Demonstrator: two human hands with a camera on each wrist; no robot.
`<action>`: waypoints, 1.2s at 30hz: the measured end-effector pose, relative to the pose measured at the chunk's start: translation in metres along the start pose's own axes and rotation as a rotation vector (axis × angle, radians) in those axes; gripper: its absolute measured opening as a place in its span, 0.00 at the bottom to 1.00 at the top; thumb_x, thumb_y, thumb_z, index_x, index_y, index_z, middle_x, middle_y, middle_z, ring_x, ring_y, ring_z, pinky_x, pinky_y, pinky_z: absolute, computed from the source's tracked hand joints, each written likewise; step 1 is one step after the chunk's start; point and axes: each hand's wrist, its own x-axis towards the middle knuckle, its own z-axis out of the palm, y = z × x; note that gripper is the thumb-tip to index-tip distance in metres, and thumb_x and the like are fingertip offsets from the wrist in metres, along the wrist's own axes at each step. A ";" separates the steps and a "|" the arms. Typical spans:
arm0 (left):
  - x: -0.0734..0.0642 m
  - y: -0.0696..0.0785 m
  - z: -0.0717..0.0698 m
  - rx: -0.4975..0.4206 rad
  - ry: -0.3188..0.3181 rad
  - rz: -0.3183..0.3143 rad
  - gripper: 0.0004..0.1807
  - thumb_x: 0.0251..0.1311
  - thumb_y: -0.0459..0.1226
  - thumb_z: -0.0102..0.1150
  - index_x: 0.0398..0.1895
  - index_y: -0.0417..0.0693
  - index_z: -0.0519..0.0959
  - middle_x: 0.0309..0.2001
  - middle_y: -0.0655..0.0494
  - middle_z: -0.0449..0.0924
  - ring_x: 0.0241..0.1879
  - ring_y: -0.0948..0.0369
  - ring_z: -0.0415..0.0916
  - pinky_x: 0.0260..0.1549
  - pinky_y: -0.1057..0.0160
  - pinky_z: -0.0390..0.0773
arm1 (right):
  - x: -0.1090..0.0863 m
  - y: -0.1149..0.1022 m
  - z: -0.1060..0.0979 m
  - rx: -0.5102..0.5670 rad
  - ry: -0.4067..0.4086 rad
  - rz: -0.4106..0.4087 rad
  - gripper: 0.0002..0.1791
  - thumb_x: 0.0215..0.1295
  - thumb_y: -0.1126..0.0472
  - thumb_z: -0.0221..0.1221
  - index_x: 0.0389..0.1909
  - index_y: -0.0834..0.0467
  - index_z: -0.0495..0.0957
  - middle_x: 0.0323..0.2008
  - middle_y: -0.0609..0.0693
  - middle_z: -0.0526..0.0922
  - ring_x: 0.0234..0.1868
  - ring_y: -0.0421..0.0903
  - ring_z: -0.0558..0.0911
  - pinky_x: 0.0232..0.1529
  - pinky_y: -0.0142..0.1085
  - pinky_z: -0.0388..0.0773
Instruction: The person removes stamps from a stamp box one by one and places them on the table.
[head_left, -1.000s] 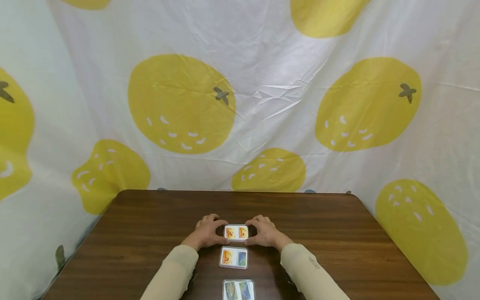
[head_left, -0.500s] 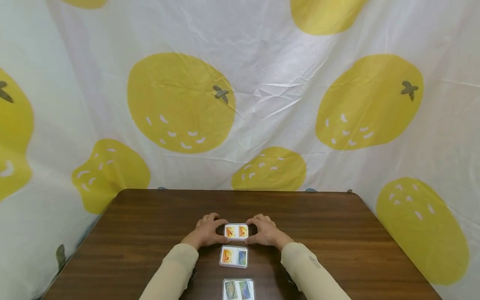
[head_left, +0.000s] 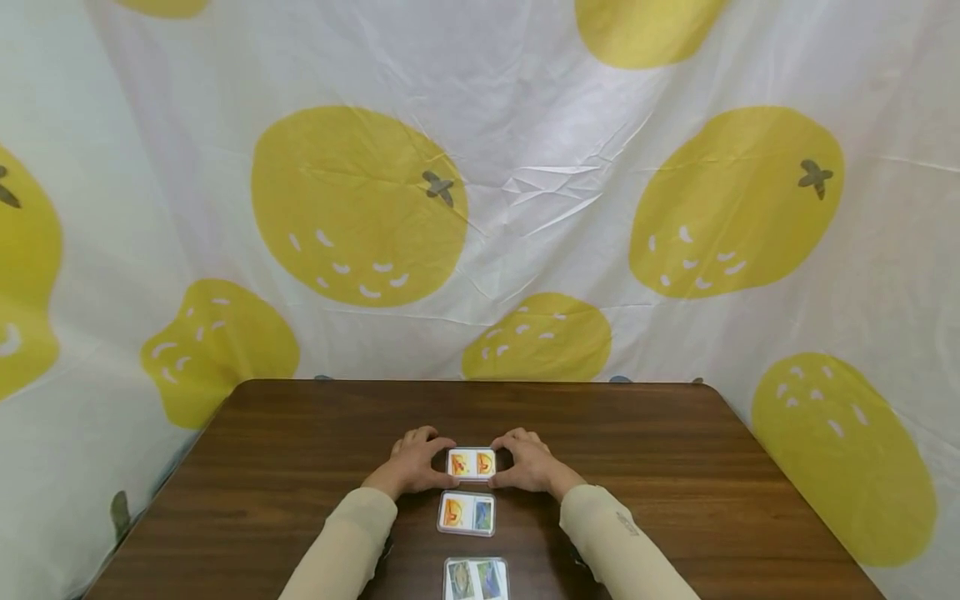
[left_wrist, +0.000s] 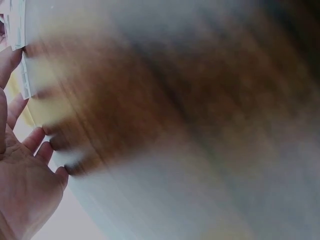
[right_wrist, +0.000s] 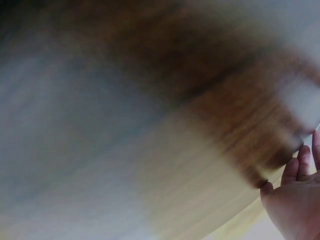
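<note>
Orange-picture case (head_left: 472,464) lies on the brown table (head_left: 637,467), the left hand (head_left: 414,462) pinching its left end, the right hand (head_left: 531,464) its right end. Nearer lie a middle case (head_left: 467,513) and a front case (head_left: 476,580), partly out of view.

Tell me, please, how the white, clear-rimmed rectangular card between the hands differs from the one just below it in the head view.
The white, clear-rimmed far card bears two orange pictures; the white, clear-rimmed middle card bears one orange and one blue. The left hand and right hand grip the far card by its ends, while the middle card lies untouched. Both show two pictures side by side.
</note>
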 end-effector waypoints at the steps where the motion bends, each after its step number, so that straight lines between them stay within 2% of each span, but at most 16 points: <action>1: 0.000 0.000 0.000 0.001 -0.001 -0.002 0.34 0.54 0.51 0.71 0.64 0.49 0.75 0.67 0.37 0.62 0.67 0.39 0.56 0.64 0.36 0.52 | 0.000 0.000 0.000 0.000 0.001 0.000 0.30 0.53 0.48 0.72 0.56 0.54 0.77 0.59 0.56 0.71 0.62 0.59 0.66 0.62 0.57 0.61; 15: -0.001 0.005 -0.004 0.006 -0.003 -0.021 0.33 0.54 0.51 0.72 0.62 0.52 0.76 0.64 0.40 0.64 0.65 0.41 0.57 0.64 0.38 0.52 | 0.001 -0.002 0.000 0.014 0.005 0.024 0.31 0.52 0.48 0.73 0.56 0.54 0.77 0.59 0.56 0.71 0.62 0.59 0.65 0.62 0.57 0.60; 36: -0.002 0.002 -0.003 0.028 -0.049 -0.012 0.33 0.60 0.52 0.66 0.67 0.52 0.73 0.69 0.38 0.58 0.69 0.38 0.52 0.66 0.37 0.49 | 0.001 -0.003 0.001 -0.015 0.026 0.015 0.29 0.50 0.48 0.72 0.54 0.54 0.78 0.57 0.55 0.72 0.61 0.59 0.67 0.61 0.56 0.61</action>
